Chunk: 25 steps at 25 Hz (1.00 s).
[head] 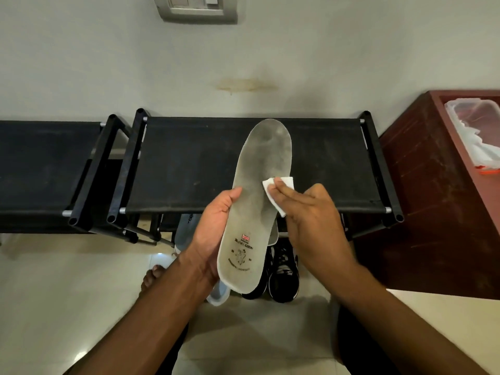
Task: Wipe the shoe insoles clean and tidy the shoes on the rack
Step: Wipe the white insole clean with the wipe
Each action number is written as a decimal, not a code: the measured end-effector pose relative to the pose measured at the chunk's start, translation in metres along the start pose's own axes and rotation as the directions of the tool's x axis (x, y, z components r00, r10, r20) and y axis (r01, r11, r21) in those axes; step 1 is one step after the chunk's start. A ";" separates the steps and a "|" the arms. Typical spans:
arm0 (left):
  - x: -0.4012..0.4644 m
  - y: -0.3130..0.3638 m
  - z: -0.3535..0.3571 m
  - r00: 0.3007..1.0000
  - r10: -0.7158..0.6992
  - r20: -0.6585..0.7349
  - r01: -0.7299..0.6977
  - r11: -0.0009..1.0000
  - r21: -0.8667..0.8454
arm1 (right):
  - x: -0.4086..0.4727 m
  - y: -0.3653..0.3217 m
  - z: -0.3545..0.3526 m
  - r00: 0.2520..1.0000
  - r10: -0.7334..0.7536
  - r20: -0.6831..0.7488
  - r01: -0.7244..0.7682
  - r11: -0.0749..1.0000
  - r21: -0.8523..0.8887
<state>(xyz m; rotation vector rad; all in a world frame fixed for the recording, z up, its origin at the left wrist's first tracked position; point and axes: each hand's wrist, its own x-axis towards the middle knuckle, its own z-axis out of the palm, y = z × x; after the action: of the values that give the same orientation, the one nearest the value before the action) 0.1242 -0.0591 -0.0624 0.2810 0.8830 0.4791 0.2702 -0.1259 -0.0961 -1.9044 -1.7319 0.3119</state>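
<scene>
The left hand [213, 234] grips the heel half of the long grey foam insole [257, 201], toe pointing away over the black fabric-topped rack [189, 163], while the right hand's [311, 215] straight fingers press a white folded wipe [278, 193] on its middle.

Single head-worn view, looking forward and steeply down.

My one wide-angle camera sits above the black shoe rack [243, 163], facing the wall [243, 63] behind it. It is close enough that both forearms fill the lower frame. The edges bend, taking in floor [67, 288] and a red-brown cabinet [433, 212]; no second view overlaps.
</scene>
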 end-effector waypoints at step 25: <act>0.005 -0.007 -0.001 0.991 -0.059 0.118 0.067 0.996 -0.064 | -0.009 -0.034 0.005 0.991 -0.128 0.041 0.121 0.982 0.148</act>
<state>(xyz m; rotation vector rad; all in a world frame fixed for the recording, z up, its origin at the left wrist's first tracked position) 0.1282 -0.0622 -0.0696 0.2160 0.7591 0.4288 0.2379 -0.1330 -0.0839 -1.6900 -1.8004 0.4295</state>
